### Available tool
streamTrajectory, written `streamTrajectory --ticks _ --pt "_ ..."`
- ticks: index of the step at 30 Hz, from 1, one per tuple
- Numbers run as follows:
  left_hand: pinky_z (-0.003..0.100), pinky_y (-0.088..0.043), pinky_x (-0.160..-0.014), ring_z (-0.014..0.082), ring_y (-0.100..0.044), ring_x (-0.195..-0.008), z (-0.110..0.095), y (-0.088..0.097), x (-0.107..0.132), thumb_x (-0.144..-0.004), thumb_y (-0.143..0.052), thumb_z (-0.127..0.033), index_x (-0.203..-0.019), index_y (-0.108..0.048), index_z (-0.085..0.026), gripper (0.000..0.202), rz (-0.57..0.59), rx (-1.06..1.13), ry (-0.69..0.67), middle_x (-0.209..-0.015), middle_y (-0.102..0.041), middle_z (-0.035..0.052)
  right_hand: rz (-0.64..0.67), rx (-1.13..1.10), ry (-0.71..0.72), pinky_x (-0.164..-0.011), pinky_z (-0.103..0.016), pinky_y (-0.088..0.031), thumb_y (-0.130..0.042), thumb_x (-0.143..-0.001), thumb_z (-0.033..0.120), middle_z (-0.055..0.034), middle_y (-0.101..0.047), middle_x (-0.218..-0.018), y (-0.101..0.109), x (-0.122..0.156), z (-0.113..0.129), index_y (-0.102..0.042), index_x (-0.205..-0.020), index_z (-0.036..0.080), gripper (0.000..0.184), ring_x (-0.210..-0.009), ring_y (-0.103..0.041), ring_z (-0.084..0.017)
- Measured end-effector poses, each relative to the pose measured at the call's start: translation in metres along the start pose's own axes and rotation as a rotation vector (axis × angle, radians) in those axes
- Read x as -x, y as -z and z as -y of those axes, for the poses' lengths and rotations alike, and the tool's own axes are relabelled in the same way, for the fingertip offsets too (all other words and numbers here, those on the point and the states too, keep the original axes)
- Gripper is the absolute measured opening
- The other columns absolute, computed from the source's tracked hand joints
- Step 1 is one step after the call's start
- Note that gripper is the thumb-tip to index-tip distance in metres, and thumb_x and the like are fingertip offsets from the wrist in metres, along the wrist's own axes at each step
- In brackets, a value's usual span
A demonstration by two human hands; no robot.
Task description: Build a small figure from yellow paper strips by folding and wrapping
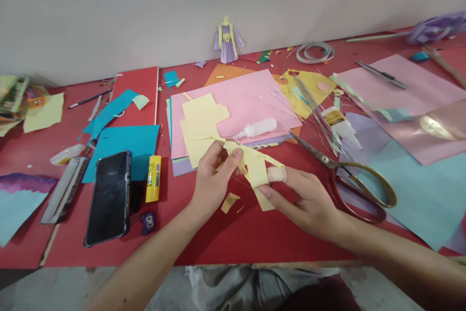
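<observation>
Both my hands hold a small cut piece of pale yellow paper (255, 168) just above the red table (225, 238). My left hand (213, 177) pinches its left end between thumb and fingers. My right hand (302, 194), with a plaster on one finger, pinches its lower right part. Thin yellow strips stick out from the piece. A small yellow scrap (230, 202) lies under my hands. Behind them lies a larger cut yellow sheet (200, 124) on a pink sheet (247, 102), with a small clear glue bottle (257, 128) on it.
Large scissors (349, 175) lie to the right of my right hand. A black phone (109, 197), a yellow glue stick (153, 178) and teal paper (124, 143) sit to the left. A paper doll (227, 39) leans on the wall. Coloured sheets and thin wires (320, 117) cover the right side.
</observation>
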State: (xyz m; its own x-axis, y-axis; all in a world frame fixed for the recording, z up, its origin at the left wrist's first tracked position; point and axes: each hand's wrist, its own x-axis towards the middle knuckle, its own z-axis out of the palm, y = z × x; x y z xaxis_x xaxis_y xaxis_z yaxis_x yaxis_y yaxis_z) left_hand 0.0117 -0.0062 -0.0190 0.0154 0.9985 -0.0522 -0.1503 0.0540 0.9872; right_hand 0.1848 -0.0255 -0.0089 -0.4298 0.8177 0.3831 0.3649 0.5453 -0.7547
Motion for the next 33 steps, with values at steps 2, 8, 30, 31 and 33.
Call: streamTrajectory --ticks 2,8,30,31,33 --pt "0.019 -0.041 -0.054 0.0077 -0.047 -0.059 0.0007 0.0000 -0.0002 -0.087 -0.062 -0.034 -0.083 -0.060 -0.019 0.015 -0.010 -0.020 -0.010 -0.069 -0.051 -0.0027 -0.036 0.025 0.037 -0.058 -0.023 -0.047 -0.057 -0.087 0.013 -0.0008 -0.060 -0.072 -0.0010 0.0011 -0.0015 -0.058 -0.086 0.019 0.006 -0.065 -0.055 -0.012" --pt "0.019 -0.042 -0.054 0.0078 -0.048 -0.060 0.0013 0.0004 -0.0011 -0.087 -0.062 -0.034 -0.083 -0.059 -0.020 0.015 -0.002 -0.054 -0.022 -0.070 -0.052 -0.0026 -0.150 0.085 0.051 -0.089 -0.039 -0.050 -0.061 -0.083 0.010 -0.0106 -0.053 -0.112 -0.0006 0.0022 -0.0031 -0.059 -0.093 0.020 0.015 -0.109 -0.053 -0.022" --pt "0.019 -0.031 -0.048 0.0075 -0.034 -0.055 -0.0037 0.0028 -0.0019 -0.089 -0.057 -0.032 -0.072 -0.045 -0.018 0.024 0.150 -0.329 -0.105 -0.062 -0.036 -0.0052 -0.137 0.081 0.184 -0.089 -0.042 -0.050 -0.059 -0.078 -0.002 -0.0090 -0.065 -0.099 0.0021 -0.0040 -0.0012 -0.061 -0.102 0.018 0.032 -0.101 -0.059 -0.022" --pt "0.019 -0.030 -0.048 0.0074 -0.034 -0.055 -0.0035 0.0029 -0.0018 -0.089 -0.057 -0.032 -0.072 -0.044 -0.018 0.025 0.151 -0.324 -0.101 -0.062 -0.035 -0.0052 -0.136 0.072 0.186 -0.088 -0.042 -0.050 -0.059 -0.078 -0.002 -0.0089 -0.065 -0.099 0.0017 -0.0042 -0.0013 -0.060 -0.103 0.019 0.033 -0.100 -0.058 -0.022" --pt "0.019 -0.031 -0.049 0.0074 -0.035 -0.056 -0.0035 0.0030 -0.0019 -0.089 -0.057 -0.032 -0.072 -0.044 -0.018 0.026 0.153 -0.318 -0.090 -0.063 -0.036 -0.0050 -0.136 0.063 0.190 -0.087 -0.042 -0.050 -0.058 -0.078 -0.002 -0.0085 -0.064 -0.099 0.0012 -0.0046 -0.0014 -0.060 -0.103 0.019 0.033 -0.099 -0.058 -0.021"
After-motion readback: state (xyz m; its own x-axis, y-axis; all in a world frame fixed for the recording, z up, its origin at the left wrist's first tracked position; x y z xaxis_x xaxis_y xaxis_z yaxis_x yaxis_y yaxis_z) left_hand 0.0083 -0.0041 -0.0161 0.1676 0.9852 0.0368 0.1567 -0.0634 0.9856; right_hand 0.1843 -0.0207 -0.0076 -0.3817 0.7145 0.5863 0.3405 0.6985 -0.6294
